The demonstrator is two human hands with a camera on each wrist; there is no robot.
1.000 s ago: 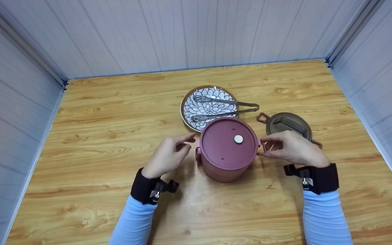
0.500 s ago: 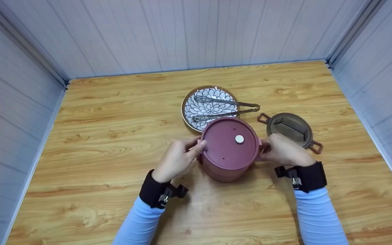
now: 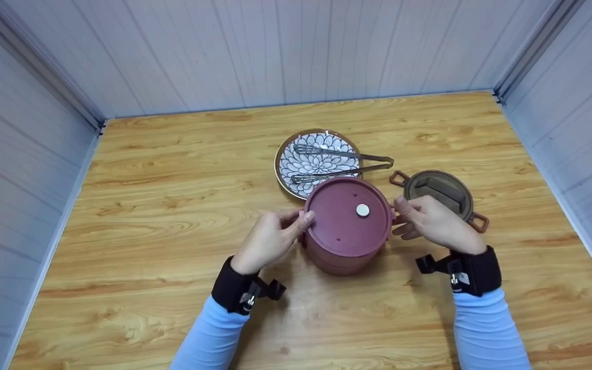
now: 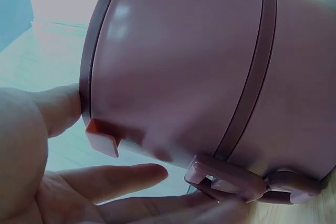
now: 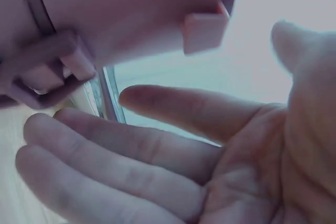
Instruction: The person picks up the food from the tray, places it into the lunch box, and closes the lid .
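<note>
A tall, round mauve-pink container [image 3: 345, 264] stands upright on the table. Its flat lid [image 3: 332, 221] bears a white button [image 3: 362, 210]. The left wrist view shows a dark band round the body and loop handles [image 4: 226, 177] at the side. My left hand [image 3: 267, 239] rests its thumb on the lid's rim. Its other fingers [image 4: 115, 179] stretch straight along the wall, reaching down to the handles. On the opposite side, my right hand [image 3: 432, 221] has its thumb raised off the container. Its fingers [image 5: 131, 166] extend below a side tab [image 5: 205, 32], holding nothing.
Behind the container lies a flower-patterned plate [image 3: 288, 162] with metal tongs [image 3: 373, 157] across it. A round brown lid [image 3: 442, 187] with a bar grip and two loop handles sits by my right hand. Pale panels [image 3: 296, 51] wall the table's back and sides.
My left hand has come in from beside the container and set its thumb on the lid. My right hand has let go of the right side and spread its thumb away.
</note>
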